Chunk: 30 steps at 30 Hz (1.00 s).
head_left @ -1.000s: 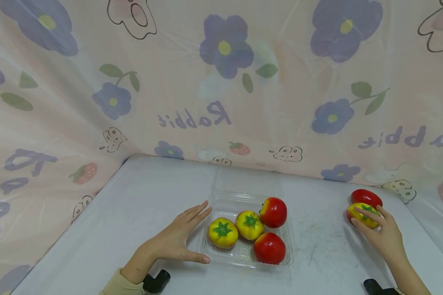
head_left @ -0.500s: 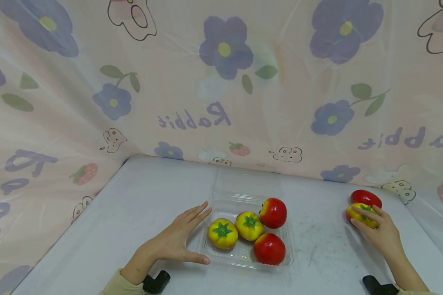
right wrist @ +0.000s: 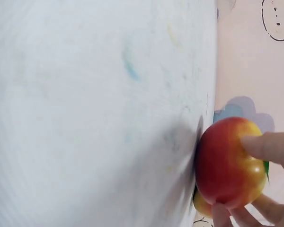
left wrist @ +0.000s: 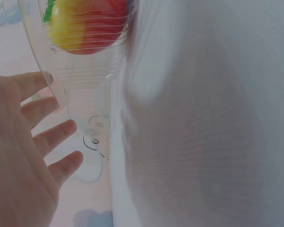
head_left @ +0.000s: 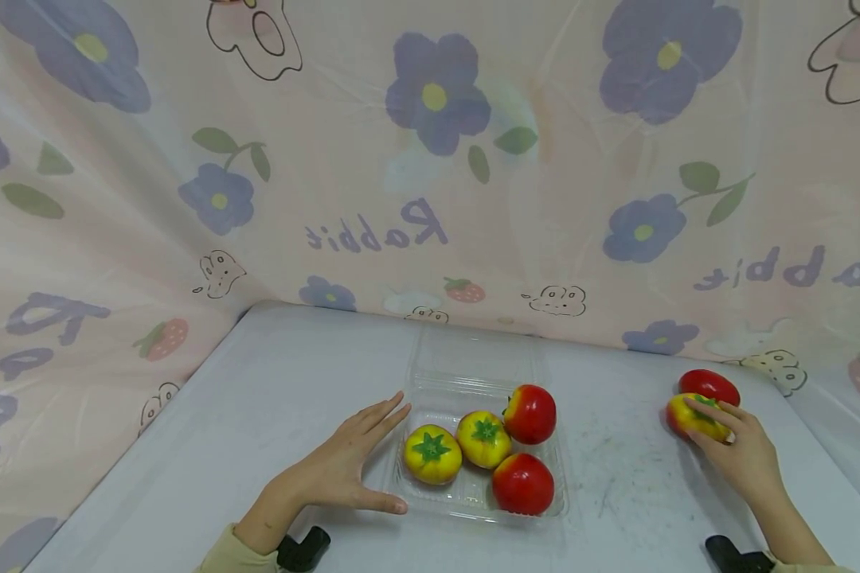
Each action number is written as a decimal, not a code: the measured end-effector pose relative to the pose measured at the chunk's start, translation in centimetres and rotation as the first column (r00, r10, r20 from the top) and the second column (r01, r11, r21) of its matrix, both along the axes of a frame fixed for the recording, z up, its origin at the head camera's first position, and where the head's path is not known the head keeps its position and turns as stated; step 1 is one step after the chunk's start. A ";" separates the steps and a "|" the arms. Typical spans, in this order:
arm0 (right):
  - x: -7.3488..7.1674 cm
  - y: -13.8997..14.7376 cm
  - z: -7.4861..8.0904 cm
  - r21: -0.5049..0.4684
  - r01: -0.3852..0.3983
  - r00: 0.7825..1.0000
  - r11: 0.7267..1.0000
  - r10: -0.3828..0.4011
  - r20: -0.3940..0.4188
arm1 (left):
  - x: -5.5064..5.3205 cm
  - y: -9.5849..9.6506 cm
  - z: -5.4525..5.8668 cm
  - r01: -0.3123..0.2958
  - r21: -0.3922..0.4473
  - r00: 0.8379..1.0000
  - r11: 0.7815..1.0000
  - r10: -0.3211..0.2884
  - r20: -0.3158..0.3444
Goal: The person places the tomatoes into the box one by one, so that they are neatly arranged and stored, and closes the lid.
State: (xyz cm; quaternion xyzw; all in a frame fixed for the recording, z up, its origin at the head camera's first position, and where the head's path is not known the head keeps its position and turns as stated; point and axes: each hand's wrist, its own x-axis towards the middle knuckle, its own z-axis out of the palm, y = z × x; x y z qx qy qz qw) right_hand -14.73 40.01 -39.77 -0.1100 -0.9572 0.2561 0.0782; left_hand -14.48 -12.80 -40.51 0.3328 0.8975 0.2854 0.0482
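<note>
At the right of the table my right hand (head_left: pixel 741 454) holds a red-and-yellow tomato (head_left: pixel 682 417) with a green star-shaped top. In the right wrist view, the thumb lies on one side of this tomato (right wrist: pixel 225 165) and the fingertips on the other. Just behind it lies a glossy red fruit (head_left: pixel 709 386), its top hidden. My left hand (head_left: pixel 337 461) has its fingers spread beside a clear plastic box (head_left: pixel 459 509). Inside the box sit two tomatoes with yellow tops (head_left: pixel 432 454) and two tomatoes showing red sides (head_left: pixel 523 484).
The box's clear lid (head_left: pixel 476 354) lies folded back on the white table (head_left: pixel 308 342). A flowered curtain (head_left: pixel 330 159) rises behind the table and along its left side. A black wrist mount (head_left: pixel 304 547) sits at each wrist.
My right hand's fingers have closed in on the tomato, which has shifted and tipped slightly to the left. The left hand and the box have stayed put.
</note>
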 end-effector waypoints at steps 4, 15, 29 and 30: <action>0.0 0.0 0.0 0.014 -0.007 1.000 1.000 0.008 -0.015 | 0.0 0.0 -0.1 -0.006 -0.003 1.000 1.000 0.006 0.001; -0.3 0.0 -0.4 0.041 -0.047 0.997 0.998 0.049 -0.054 | 0.0 -0.1 -0.2 0.002 0.008 1.000 1.000 -0.002 -0.002; 0.0 -0.4 -0.9 0.041 -0.066 0.992 0.997 0.070 -0.107 | 0.0 -0.1 -0.1 -0.003 0.000 1.000 1.000 0.003 0.006; 0.0 -0.4 -0.9 0.039 -0.068 0.992 0.997 0.072 -0.108 | 0.0 -0.1 -0.1 -0.003 0.001 1.000 1.000 0.003 0.008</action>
